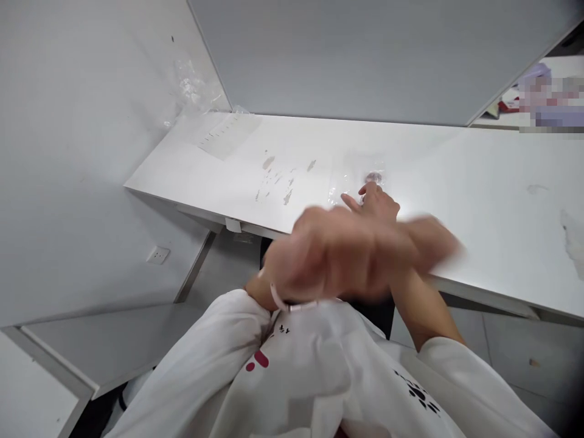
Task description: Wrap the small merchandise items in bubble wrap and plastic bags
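Pictured over a white desk [483, 194]: a left hand [356, 255], heavily blurred, high above the near edge, with a pink bracelet [292, 308] at the wrist. Impossible to tell, through the blur, whether curled around something or around nothing. Farther in, between the near edge and the far edge: a right hand [378, 204], palm down, thumb set wide of the fingers, fingertips at a small dark item [373, 177]. Beneath and beside the fingers, a clear bag [343, 182], flat on the desk (item inside or merely on top, hard to say). Likeliest trouble from here: a skid of bag and item together across the smooth top, for want of any visible pinch between thumb and fingers. Also possible: a fumble at the fingertips, with the left hand blocking part of the view from above. From contact of bag with bracelet, a snag, and perhaps an item flicked past the near edge to the floor [515, 353]. Toward the far left corner, well apart from both hands, a translucent sheet [230, 137]; at little risk, short of a broad sweep to that side.
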Demonstrator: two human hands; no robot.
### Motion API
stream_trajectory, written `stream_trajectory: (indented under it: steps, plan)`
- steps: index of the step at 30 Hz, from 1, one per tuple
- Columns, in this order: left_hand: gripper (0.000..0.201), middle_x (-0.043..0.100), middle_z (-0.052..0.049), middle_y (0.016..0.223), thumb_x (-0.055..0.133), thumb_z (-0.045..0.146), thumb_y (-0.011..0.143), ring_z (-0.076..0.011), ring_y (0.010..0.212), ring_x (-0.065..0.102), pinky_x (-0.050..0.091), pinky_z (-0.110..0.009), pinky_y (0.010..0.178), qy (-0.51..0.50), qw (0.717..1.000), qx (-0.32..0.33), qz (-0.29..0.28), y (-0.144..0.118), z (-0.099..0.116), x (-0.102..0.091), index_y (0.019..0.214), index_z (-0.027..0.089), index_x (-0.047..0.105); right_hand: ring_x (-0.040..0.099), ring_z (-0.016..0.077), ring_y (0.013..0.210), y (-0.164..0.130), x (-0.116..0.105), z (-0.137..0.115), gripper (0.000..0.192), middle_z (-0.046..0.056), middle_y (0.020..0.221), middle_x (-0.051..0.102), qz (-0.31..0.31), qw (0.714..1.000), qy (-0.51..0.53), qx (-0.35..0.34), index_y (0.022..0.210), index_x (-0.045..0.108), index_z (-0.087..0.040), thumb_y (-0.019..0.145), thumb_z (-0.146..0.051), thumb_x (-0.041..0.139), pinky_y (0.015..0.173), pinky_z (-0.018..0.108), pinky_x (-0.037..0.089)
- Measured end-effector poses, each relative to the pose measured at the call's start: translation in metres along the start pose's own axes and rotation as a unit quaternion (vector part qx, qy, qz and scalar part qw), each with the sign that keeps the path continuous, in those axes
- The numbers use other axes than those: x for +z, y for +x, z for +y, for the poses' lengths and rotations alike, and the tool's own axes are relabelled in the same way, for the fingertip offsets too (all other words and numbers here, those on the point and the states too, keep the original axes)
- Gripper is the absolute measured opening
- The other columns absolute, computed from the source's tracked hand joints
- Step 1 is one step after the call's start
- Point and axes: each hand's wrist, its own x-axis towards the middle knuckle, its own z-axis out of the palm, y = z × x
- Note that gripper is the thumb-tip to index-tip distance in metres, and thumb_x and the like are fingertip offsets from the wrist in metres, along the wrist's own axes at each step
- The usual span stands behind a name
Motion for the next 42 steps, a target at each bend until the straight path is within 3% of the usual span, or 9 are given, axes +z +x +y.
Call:
stream_trajectory:
  steps: [4, 7, 11, 15, 20, 28, 36, 39, 42]
  plan:
    - [0.038, 0.054, 0.001, 0.065, 0.041, 0.025, 0.102, -0.0132, 0.068, 0.058, 0.052, -0.027, 0.077, -0.233, 0.969, 0.078, 0.004, 0.061, -0.056, 0.068, 0.064, 0.022, 0.049, 0.059, 0.0288, 0.098, -0.009, -0.001, -0.002, 0.035, 0.015, 0.114, 0.063, -0.022, 1.0, -0.018, 0.012, 0.115, 0.052, -0.017, 0.094, -0.044, 0.05, 0.076, 0.037, 0.043]
    - [0.009, 0.063, -0.007, 0.107, 0.057, 0.014, 0.087, -0.0195, 0.106, 0.058, 0.046, -0.033, 0.096, -0.15, 0.988, 0.03, -0.038, 0.088, -0.101, 0.111, 0.093, 0.02, 0.059, 0.059, 0.0288, 0.102, -0.013, 0.001, 0.0, 0.026, 0.015, 0.116, 0.062, -0.021, 0.999, -0.036, 0.024, 0.115, 0.051, -0.018, 0.093, -0.03, 0.048, 0.071, 0.033, 0.041]
    - [0.042, 0.061, -0.014, 0.122, 0.059, 0.013, 0.081, -0.0244, 0.116, 0.058, 0.043, -0.037, 0.1, -0.068, 0.99, -0.068, -0.1, 0.094, -0.131, 0.144, 0.123, 0.018, 0.055, 0.06, 0.0256, 0.091, -0.012, 0.007, 0.014, 0.027, 0.014, 0.11, 0.063, -0.008, 1.0, -0.011, 0.026, 0.115, 0.051, -0.017, 0.09, -0.019, 0.042, 0.066, 0.031, 0.037]
    - [0.069, 0.068, -0.004, 0.09, 0.063, 0.017, 0.08, -0.0203, 0.088, 0.067, 0.048, -0.033, 0.085, -0.155, 0.97, -0.121, -0.145, 0.091, -0.127, 0.152, 0.145, 0.016, 0.038, 0.055, 0.019, 0.072, -0.008, 0.009, 0.034, 0.025, 0.002, 0.08, 0.06, -0.021, 0.986, 0.163, 0.012, 0.108, 0.052, -0.021, 0.084, -0.019, 0.045, 0.066, 0.031, 0.038]
    - [0.058, 0.063, 0.002, 0.069, 0.069, 0.011, 0.075, -0.0132, 0.061, 0.062, 0.051, -0.029, 0.068, -0.317, 0.914, -0.166, -0.193, 0.099, -0.104, 0.153, 0.13, 0.01, 0.052, 0.05, 0.0123, 0.063, -0.006, -0.002, 0.057, 0.028, -0.005, 0.072, 0.052, -0.033, 0.866, 0.497, 0.05, 0.098, 0.057, -0.025, 0.075, -0.038, 0.064, 0.062, 0.026, 0.042]
    - [0.033, 0.072, -0.012, 0.104, 0.058, 0.038, 0.094, -0.0195, 0.099, 0.067, 0.051, -0.036, 0.093, -0.42, 0.872, -0.063, -0.243, 0.104, -0.058, 0.177, 0.117, 0.014, 0.064, 0.055, 0.0113, 0.06, -0.017, -0.031, 0.116, 0.04, -0.005, 0.073, 0.059, 0.048, 0.775, 0.607, 0.168, 0.093, 0.062, -0.025, 0.06, -0.039, 0.081, 0.059, 0.026, 0.049]
    - [0.054, 0.038, -0.013, 0.159, 0.038, 0.041, 0.1, -0.0295, 0.151, 0.025, 0.024, -0.046, 0.123, 0.003, 0.967, 0.086, -0.242, 0.09, -0.106, 0.21, 0.147, 0.015, 0.046, 0.061, 0.0203, 0.077, -0.026, -0.058, 0.184, 0.031, 0.005, 0.085, 0.065, 0.16, 0.915, 0.291, 0.23, 0.097, 0.07, -0.019, 0.073, -0.039, 0.067, 0.076, 0.04, 0.052]
    - [0.063, 0.017, -0.011, 0.167, 0.042, 0.043, 0.098, -0.0312, 0.156, 0.004, 0.008, -0.05, 0.127, 0.158, 0.936, 0.175, -0.263, 0.081, -0.115, 0.22, 0.154, 0.016, 0.036, 0.061, 0.0288, 0.102, -0.036, -0.068, 0.16, 0.037, 0.013, 0.11, 0.068, 0.249, 0.942, 0.143, 0.174, 0.109, 0.069, -0.018, 0.088, -0.044, 0.052, 0.09, 0.05, 0.048]
    - [0.063, 0.012, -0.008, 0.169, 0.04, 0.049, 0.099, -0.0337, 0.155, 0.001, 0.005, -0.055, 0.126, 0.212, 0.919, 0.213, -0.256, 0.077, -0.115, 0.224, 0.156, 0.024, 0.033, 0.06, 0.0307, 0.113, -0.052, -0.057, 0.111, 0.055, 0.014, 0.132, 0.063, 0.136, 0.972, 0.183, 0.049, 0.139, 0.054, -0.023, 0.093, -0.053, 0.05, 0.091, 0.05, 0.05]
